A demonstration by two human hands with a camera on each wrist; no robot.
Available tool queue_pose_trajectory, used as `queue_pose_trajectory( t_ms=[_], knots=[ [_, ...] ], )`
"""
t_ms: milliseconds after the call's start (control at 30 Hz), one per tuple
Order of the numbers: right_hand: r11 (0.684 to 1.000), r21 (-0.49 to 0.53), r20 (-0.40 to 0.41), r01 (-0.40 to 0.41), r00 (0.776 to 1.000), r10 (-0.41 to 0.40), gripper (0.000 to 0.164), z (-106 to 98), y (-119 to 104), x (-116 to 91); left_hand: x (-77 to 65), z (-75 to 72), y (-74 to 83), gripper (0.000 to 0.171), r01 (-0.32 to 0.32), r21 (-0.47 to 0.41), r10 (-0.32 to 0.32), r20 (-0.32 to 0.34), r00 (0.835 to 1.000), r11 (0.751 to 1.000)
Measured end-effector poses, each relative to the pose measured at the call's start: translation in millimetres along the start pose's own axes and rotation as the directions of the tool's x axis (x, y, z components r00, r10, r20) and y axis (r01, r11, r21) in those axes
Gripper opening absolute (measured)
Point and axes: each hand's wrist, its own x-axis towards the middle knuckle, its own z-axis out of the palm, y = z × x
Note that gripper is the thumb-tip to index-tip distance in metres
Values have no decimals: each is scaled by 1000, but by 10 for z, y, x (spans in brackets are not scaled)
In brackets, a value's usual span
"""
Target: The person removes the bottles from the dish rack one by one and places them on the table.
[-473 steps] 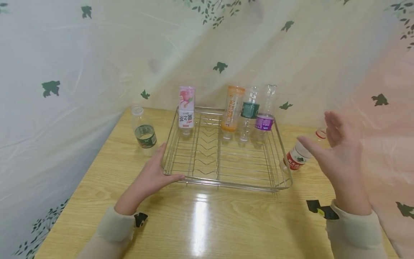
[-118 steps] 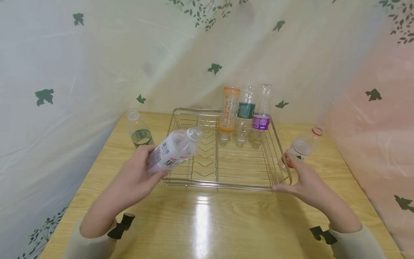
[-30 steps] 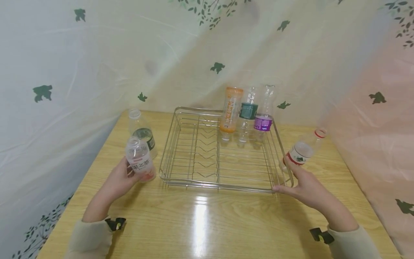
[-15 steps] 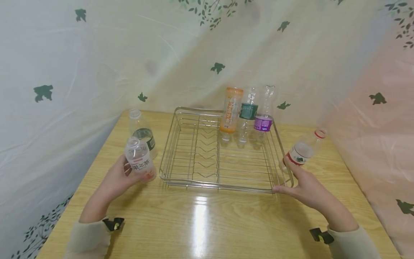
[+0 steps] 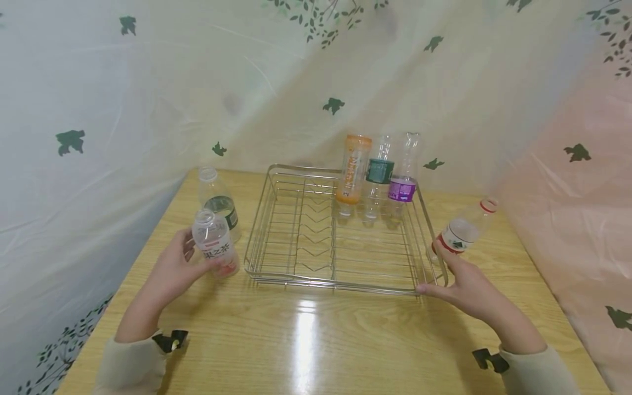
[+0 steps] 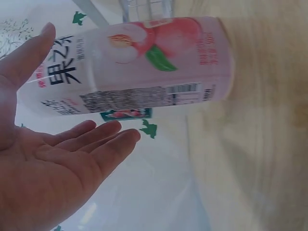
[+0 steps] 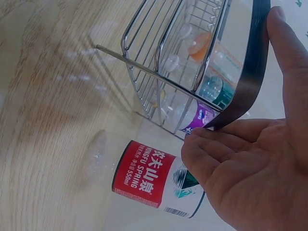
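Peach bottle [image 5: 216,248] has moved from rack [image 5: 334,285] to table [image 5: 247,340], where the left hand [image 5: 173,269], fingers released, should withdraw gently, while the right hand [image 5: 466,285] rests relaxed fingers against the rack.

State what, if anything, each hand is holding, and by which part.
Right hand: the wire rack, by its rim at the near right corner, between thumb and fingers. Left hand: apparently nothing; its open fingers stand apart from the upright peach bottle.

We see the left green-labelled bottle [image 5: 220,201] partly hidden by the peach-label bottle [image 5: 215,240]; the head view crops the table [image 5: 365,340].
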Motion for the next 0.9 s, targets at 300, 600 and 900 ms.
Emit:
queue_pose_trajectory(
  t_ms=[300,600,900],
  knots=[
    [1000,7,1,4,1000,-4,115,-4,6,-1,-29,-53,184,100,-62,-48,59,-63,996,997],
    [1000,20,6,1,1000,-1,114,-5,7,5,-3,-84,284,98,-114,-62,105,-128,986,992],
    [1000,14,3,6,1000,-6,114,2,25,2,-50,-106,450,97,-126,-59,117,-134,984,990]
  ],
)
